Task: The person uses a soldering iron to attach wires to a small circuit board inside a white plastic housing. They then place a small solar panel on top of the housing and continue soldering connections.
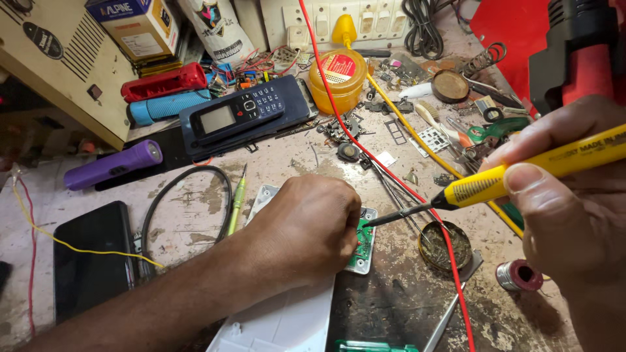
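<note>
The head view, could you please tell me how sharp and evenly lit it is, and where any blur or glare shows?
In the head view the light is soft and even; the left hand on the green circuit board is sharp, with a faint shadow beneath. The right hand with the yellow soldering iron, close to the lens, looks large and slightly soft. Mild glare sits on the amber jar and the purple torch.

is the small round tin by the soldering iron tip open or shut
Open: the round tin has no lid on, and its dark, crusted contents show beside the soldering iron held in the right hand.

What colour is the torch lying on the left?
Purple torch, clearest in the head view.
</note>
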